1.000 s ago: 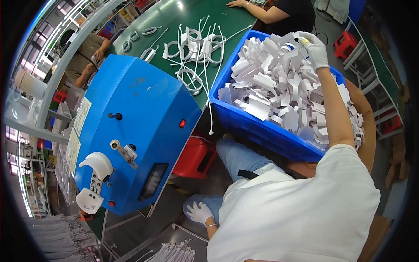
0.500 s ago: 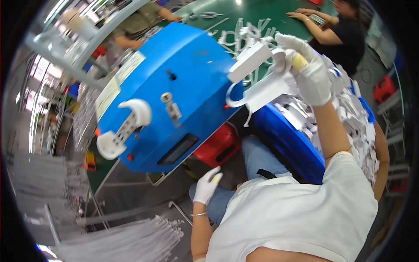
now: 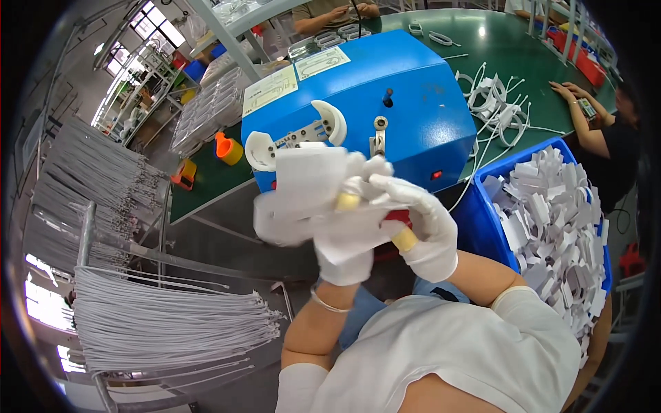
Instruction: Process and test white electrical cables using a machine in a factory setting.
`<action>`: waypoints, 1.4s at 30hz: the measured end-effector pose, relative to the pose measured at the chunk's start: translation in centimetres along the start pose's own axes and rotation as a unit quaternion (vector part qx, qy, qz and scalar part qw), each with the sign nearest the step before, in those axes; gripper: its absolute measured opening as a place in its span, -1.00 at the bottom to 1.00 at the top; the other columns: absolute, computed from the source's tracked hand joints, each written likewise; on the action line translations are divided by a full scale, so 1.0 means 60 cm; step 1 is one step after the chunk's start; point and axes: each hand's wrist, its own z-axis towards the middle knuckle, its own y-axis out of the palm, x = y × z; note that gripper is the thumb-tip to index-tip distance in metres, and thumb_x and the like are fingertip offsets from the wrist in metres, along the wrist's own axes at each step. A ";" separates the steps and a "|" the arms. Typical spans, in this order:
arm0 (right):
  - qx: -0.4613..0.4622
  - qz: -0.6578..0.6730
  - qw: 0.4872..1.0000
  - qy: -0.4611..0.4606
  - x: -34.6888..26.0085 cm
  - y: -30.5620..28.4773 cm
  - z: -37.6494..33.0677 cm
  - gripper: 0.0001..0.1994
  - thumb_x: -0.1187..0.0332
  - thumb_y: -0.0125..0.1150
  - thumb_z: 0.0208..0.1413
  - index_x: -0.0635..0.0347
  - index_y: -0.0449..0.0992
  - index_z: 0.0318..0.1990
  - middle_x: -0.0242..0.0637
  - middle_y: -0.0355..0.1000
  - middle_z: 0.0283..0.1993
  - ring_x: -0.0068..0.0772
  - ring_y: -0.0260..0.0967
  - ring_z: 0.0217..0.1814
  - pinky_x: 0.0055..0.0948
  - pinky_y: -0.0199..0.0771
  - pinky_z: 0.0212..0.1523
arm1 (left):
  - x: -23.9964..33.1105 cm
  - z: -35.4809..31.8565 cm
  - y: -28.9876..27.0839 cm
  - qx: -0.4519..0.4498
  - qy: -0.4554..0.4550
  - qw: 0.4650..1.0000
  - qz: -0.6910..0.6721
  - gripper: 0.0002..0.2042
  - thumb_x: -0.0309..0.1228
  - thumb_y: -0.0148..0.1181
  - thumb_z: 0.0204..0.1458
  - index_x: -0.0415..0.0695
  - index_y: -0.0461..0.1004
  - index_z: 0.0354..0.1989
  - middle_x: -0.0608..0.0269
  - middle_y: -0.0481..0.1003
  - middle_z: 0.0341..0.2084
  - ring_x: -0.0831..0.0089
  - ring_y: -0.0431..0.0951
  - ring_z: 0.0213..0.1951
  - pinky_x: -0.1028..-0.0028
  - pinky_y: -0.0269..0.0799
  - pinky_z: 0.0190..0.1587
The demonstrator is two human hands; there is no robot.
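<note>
In front of my body, both hands are together in white gloves, with yellow bands on the thumbs. My left hand (image 3: 346, 267) is closed on white folded paper pieces (image 3: 310, 175), which are smeared by motion and cover most of its fingers. My right hand (image 3: 430, 224) curls in from the right, thumb and fingers at the edge of the same pieces; its exact grip is partly blurred. Just beyond the hands stands a blue machine (image 3: 420, 96) with a white curved winding head (image 3: 296, 134) and a small metal clamp arm (image 3: 379, 138).
A blue bin (image 3: 490, 206) heaped with white paper pieces (image 3: 547, 220) stands at my right. White cable coils (image 3: 499, 110) lie on the green table (image 3: 475, 31). Long white cables (image 3: 172, 320) hang over a rack at left. Co-workers sit across the table and at far right.
My right hand has come from over the bin to the middle, bringing the white pieces. My left hand has risen from my lap to meet it and grip them. The view has turned.
</note>
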 end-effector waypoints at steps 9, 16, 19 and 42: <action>0.029 -0.233 0.970 -0.062 -0.018 -0.070 0.114 -0.68 0.57 0.06 0.12 0.33 0.36 0.06 -0.17 0.36 0.00 -0.35 0.36 0.07 -0.43 0.29 0.14 | 0.150 0.112 -0.015 0.077 0.214 0.639 0.735 -0.67 -0.58 0.02 0.08 -0.25 0.41 0.06 0.14 0.54 -0.28 0.46 0.51 -0.41 0.56 0.41 -0.31; -0.045 -0.249 0.967 -0.040 0.007 -0.024 0.199 -0.65 0.43 0.25 0.04 0.26 0.41 0.00 -0.21 0.39 -0.10 -0.42 0.41 -0.10 -0.48 0.39 -0.05 | 0.203 0.134 -0.003 0.140 0.111 0.544 0.820 -0.71 -0.45 0.05 -0.03 -0.27 0.52 -0.14 -0.13 0.52 -0.31 0.00 0.54 -0.22 0.24 0.44 -0.13; -0.055 -0.246 0.963 -0.092 0.005 -0.015 0.182 -0.62 0.41 0.31 -0.02 0.24 0.42 -0.01 -0.18 0.37 -0.07 -0.38 0.39 -0.07 -0.45 0.40 -0.06 | 0.208 0.148 -0.007 0.154 0.080 0.508 0.844 -0.70 -0.37 0.02 -0.02 -0.21 0.53 -0.15 -0.11 0.53 -0.34 0.01 0.54 -0.25 0.21 0.45 -0.16; -0.141 -0.227 0.963 0.022 0.053 -0.007 0.254 -0.89 0.47 0.15 0.12 0.27 0.49 -0.21 -0.29 0.44 -0.23 -0.46 0.39 -0.18 -0.49 0.41 -0.06 | 0.193 0.113 -0.043 0.219 0.184 0.695 0.660 -0.78 -0.50 0.22 0.02 -0.24 0.52 -0.14 0.25 0.53 -0.38 0.67 0.44 -0.49 0.62 0.38 -0.43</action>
